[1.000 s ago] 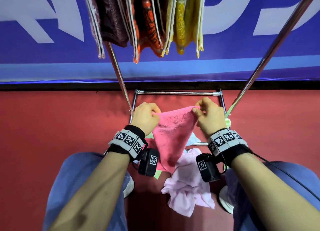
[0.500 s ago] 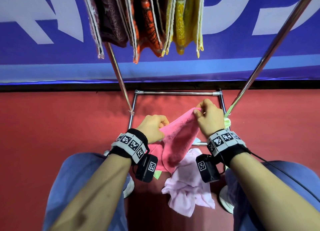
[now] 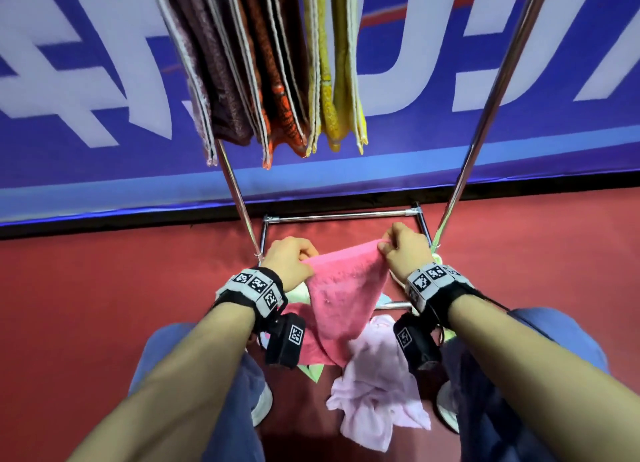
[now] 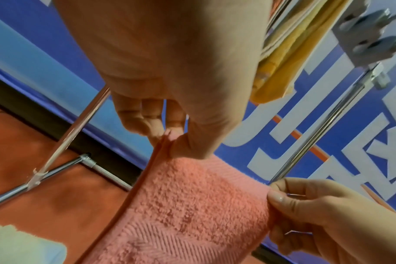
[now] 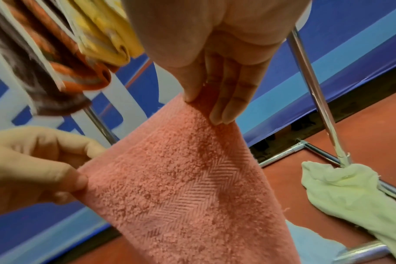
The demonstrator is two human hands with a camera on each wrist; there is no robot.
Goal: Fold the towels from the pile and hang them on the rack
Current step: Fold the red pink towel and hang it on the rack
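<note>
A pink towel (image 3: 341, 298) hangs in the air between my two hands, above the pile on the floor. My left hand (image 3: 294, 259) pinches its upper left corner between thumb and fingers. My right hand (image 3: 403, 248) pinches the upper right corner, a little higher. The left wrist view shows the left hand (image 4: 170, 138) pinching the towel (image 4: 192, 205) at its hem. In the right wrist view the right hand (image 5: 206, 103) clamps the towel (image 5: 188, 178) at its top corner. Several folded towels (image 3: 270, 80), maroon, orange and yellow, hang on the rack above.
The chrome rack's slanted poles (image 3: 485, 115) rise on either side, and its base frame (image 3: 343, 216) lies on the red floor. A pale pink cloth (image 3: 377, 385) and a light green cloth (image 5: 350, 192) lie in the pile near my feet. A blue banner (image 3: 485, 170) stands behind.
My left hand rose back up level with the right, so the towel's top edge is stretched again. The view tilted up, showing more of the hung towels.
</note>
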